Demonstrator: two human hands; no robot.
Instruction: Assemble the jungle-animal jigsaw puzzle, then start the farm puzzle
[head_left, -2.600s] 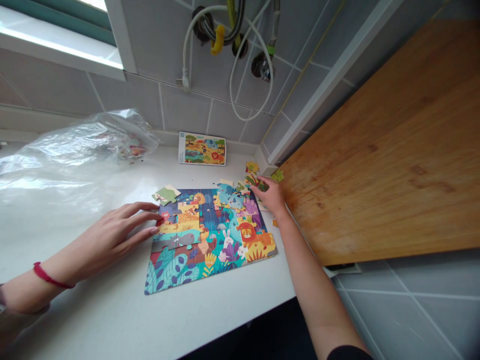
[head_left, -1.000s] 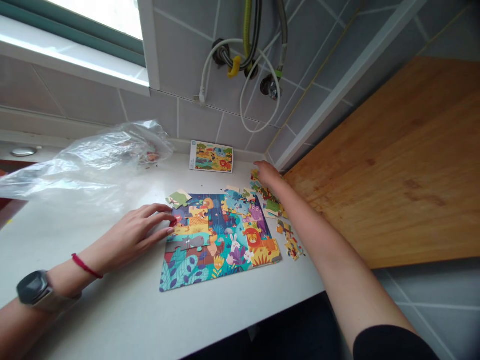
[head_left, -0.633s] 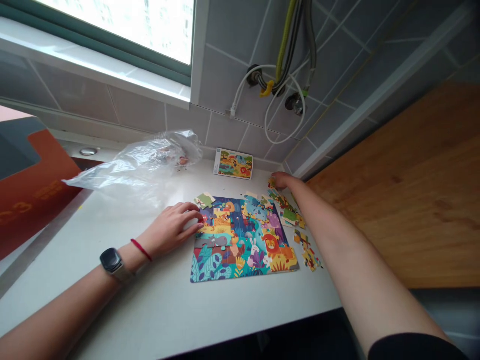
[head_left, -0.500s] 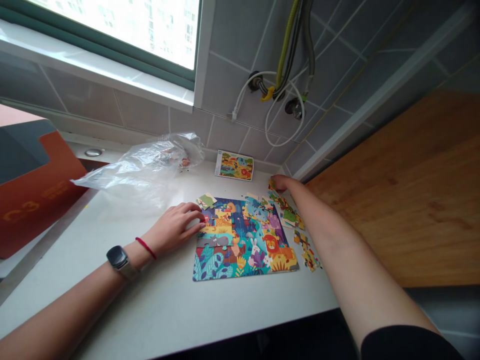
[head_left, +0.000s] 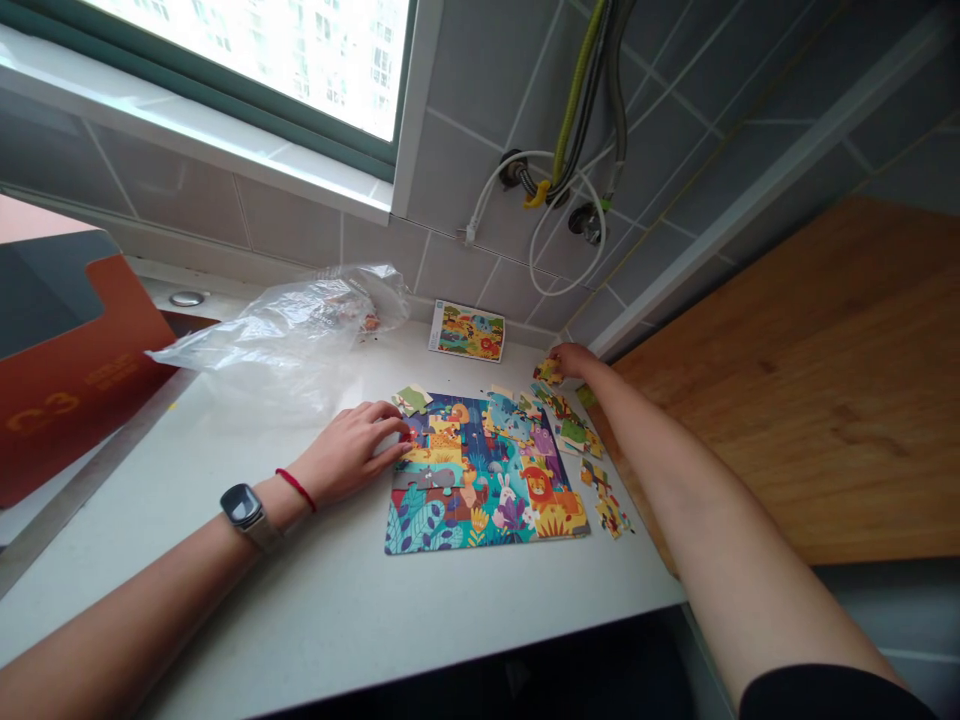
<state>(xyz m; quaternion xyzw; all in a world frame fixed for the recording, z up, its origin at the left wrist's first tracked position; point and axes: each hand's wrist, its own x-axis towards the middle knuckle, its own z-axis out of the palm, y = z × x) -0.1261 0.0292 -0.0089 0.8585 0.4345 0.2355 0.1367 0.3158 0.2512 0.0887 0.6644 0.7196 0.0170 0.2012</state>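
A colourful animal jigsaw board (head_left: 442,538) lies flat on the white countertop, with several pieces placed on its picture, among them an orange lion and a blue elephant. My left hand (head_left: 365,440) lies at the board's left edge, fingers stretched out and fingertips on it. Just above those fingertips is a loose green puzzle piece (head_left: 412,399). In the far right corner my right hand (head_left: 574,361) pinches a yellowish puzzle piece (head_left: 548,371); its fingertips are partly hidden. Loose puzzle pieces (head_left: 576,434) lie in a heap along the board's right side, below that hand.
A picture card (head_left: 466,332) leans against the tiled wall. Left of it lies a crumpled clear plastic bag (head_left: 277,335). An orange box (head_left: 67,380) stands at the far left. A wooden panel (head_left: 795,400) borders the right side; hoses and a white cable (head_left: 531,235) hang above.
My right hand has lifted slightly from the corner, and the yellowish piece at its fingertips shows more clearly. The left hand stays in place. The view has shifted a little.
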